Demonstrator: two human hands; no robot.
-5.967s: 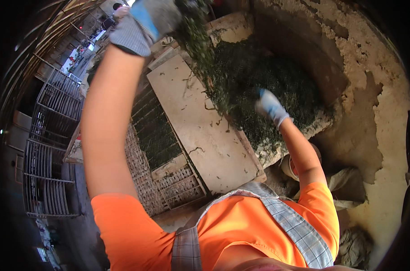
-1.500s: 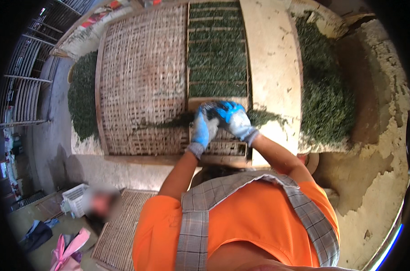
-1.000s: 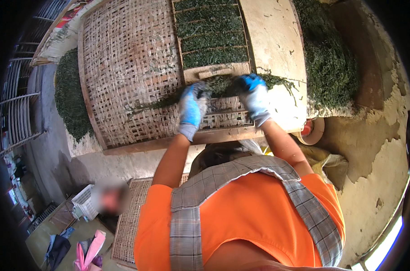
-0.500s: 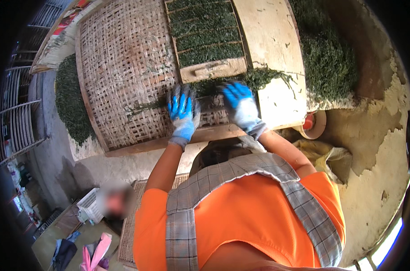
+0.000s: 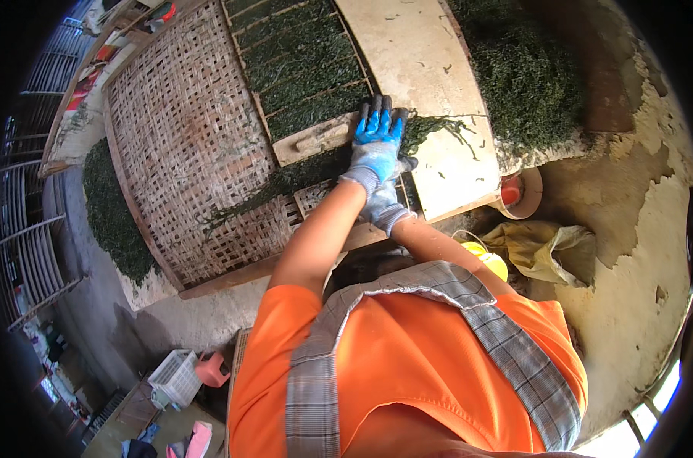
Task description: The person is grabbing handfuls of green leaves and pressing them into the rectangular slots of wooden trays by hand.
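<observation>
My left hand (image 5: 375, 153), in a grey glove with blue palm coating, lies with fingers stretched at the right end of the wooden end bar (image 5: 316, 140) of a slatted frame. Dark green leafy shreds (image 5: 301, 65) fill the gaps between the slats. My right hand (image 5: 383, 206), gloved alike, sits beneath and behind the left one, wrists crossing; its fingers are mostly hidden. A loose strip of shreds (image 5: 297, 175) runs along the frame's near side, over the woven bamboo mat (image 5: 186, 145). More shreds (image 5: 430, 131) trail past my fingertips onto a pale board (image 5: 407, 46).
Heaps of green shreds flank the work surface at right (image 5: 530, 84) and left (image 5: 114, 210). Below on the right are a round bucket (image 5: 526, 195), a yellow container (image 5: 488, 259) and a sack (image 5: 549, 248). A white crate (image 5: 176, 376) stands at lower left.
My left hand has moved right and up to the frame's end bar, coming over my right hand. The right hand has shifted slightly left and nearer me. The whole view has turned.
</observation>
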